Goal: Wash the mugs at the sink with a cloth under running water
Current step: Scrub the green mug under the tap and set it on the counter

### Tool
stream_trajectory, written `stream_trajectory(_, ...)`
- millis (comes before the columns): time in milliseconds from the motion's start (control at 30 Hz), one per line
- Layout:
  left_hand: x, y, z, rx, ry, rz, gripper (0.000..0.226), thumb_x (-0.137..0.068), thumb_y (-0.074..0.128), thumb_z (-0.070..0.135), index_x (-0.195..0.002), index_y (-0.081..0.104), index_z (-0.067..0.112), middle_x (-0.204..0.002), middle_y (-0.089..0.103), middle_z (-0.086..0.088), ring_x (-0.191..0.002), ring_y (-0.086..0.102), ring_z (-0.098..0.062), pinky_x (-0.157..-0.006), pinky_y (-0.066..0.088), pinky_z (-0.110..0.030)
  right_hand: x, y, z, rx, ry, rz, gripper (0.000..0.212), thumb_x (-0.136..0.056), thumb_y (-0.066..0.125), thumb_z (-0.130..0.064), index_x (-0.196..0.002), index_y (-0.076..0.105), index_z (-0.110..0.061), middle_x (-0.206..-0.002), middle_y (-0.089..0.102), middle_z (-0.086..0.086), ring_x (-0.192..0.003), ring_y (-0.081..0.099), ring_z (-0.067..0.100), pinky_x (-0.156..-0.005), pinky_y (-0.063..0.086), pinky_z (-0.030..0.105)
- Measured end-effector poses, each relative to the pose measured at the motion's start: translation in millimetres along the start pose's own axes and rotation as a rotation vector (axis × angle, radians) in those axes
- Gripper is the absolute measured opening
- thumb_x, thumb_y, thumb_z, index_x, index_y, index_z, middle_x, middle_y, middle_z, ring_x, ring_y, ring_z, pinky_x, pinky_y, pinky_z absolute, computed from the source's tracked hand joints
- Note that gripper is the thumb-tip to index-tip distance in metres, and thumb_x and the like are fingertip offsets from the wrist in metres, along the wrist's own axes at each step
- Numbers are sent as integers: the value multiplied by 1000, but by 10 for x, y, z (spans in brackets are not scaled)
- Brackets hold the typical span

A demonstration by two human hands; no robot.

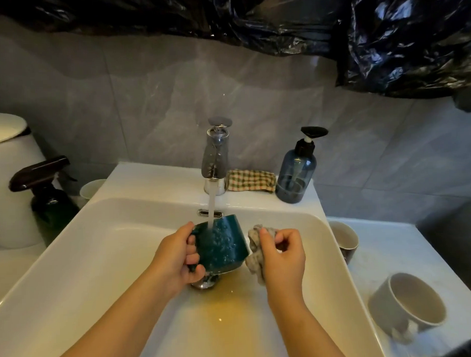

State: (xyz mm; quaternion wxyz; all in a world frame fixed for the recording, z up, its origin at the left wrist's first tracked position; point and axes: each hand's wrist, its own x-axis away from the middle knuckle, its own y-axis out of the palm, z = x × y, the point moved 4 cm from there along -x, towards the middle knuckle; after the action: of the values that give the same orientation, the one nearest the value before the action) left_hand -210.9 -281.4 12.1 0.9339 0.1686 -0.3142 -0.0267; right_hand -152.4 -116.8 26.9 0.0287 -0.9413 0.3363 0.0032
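Observation:
A dark teal mug (224, 244) is held tilted over the drain of the white sink (103, 252). My left hand (177, 256) grips it by the handle. Water runs from the chrome tap (215, 157) onto the mug's side. My right hand (281, 254) holds a bunched grey cloth (254, 251) just right of the mug, touching or nearly touching its rim. A grey mug (405, 304) lies on its side on the counter at the right. Another mug (344, 240) stands beside the sink's right edge.
A blue pump bottle (295, 173) and a folded checked cloth (250, 180) sit on the sink's back ledge. A dark spray bottle (46, 193) and a pale cup (92, 188) stand to the left. Black plastic sheeting (384, 39) hangs overhead. Yellowish water pools in the basin.

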Motion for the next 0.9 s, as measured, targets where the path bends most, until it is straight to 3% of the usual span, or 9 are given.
stream_trajectory(133, -24, 44, -22, -51, 24, 0, 41, -96, 44, 39, -61, 37, 20, -42, 25, 6, -39, 25, -10, -43, 28, -17, 81, 298, -179, 8, -218, -304, 3, -90, 59, -29, -89, 61, -28, -84, 64, -18, -85, 61, 1, -73, 51, 16)
stream_trajectory(200, -30, 30, -40, -20, 10, -5, 40, -94, 48, 36, -59, 42, 19, -41, 30, 5, -35, 26, -9, -44, 27, -16, 171, 503, -180, 272, -488, -441, 26, -89, 46, -39, -107, 63, -34, -108, 61, -30, -111, 51, -3, -96, 42, 19)
stream_trajectory(267, -9, -3, -40, -42, 22, 1, 35, -90, 50, 32, -59, 49, 18, -42, 38, 3, -35, 29, -9, -46, 28, -18, 168, 658, -96, 581, -762, -403, 42, -90, 34, -40, -122, 60, -31, -130, 55, -18, -131, 31, 0, -110, 19, 30)
stream_trajectory(400, -3, -66, 5, -39, 58, -1, 33, -91, 47, 27, -60, 54, 16, -46, 41, 2, -37, 28, -9, -50, 29, -22, 98, 772, 28, 759, -579, -437, 61, -82, 6, -55, -139, 29, -50, -148, -4, -25, -137, -19, -1, -113, -10, 43)
stream_trajectory(500, -23, -91, 35, 10, 80, 16, 33, -91, 49, 28, -62, 58, 14, -47, 51, -1, -42, 43, -11, -54, 37, -26, 239, 783, 60, 799, -532, -481, 65, -78, 1, -51, -143, 12, -49, -144, -22, -23, -135, -30, 2, -117, -11, 38)
stream_trajectory(567, -40, -87, 44, 70, 88, -3, 29, -89, 52, 29, -74, 69, 11, -68, 69, -7, -66, 63, -21, -66, 49, -32, 332, 789, 59, 838, -572, -550, 66, -79, 2, -50, -144, 7, -46, -145, -27, -22, -135, -34, 4, -114, -18, 31)
stream_trajectory(667, -33, -48, -12, 0, 81, -49, 31, -87, 55, 34, -63, 66, 17, -61, 62, -5, -58, 56, -19, -58, 45, -27, 254, 740, 61, 808, -578, -485, 63, -81, 5, -54, -144, 8, -50, -146, -23, -20, -140, -23, 7, -116, -9, 30)
stream_trajectory(800, 3, -1, -52, -50, 66, -38, 43, -94, 46, 30, -54, 36, 20, -39, 23, 6, -35, 22, -9, -44, 26, -18, 43, 640, 48, 359, -242, -286, 42, -87, 18, -52, -128, 24, -55, -152, 28, -12, -139, 28, 8, -114, 27, 32)
stream_trajectory(900, 6, 3, -17, 31, 86, -12, 42, -94, 47, 30, -55, 43, 16, -37, 34, 5, -36, 32, -9, -52, 35, -23, 190, 675, 90, 499, -355, -369, 50, -82, 18, -50, -131, 23, -56, -158, 11, -6, -143, 17, 13, -115, 24, 37)
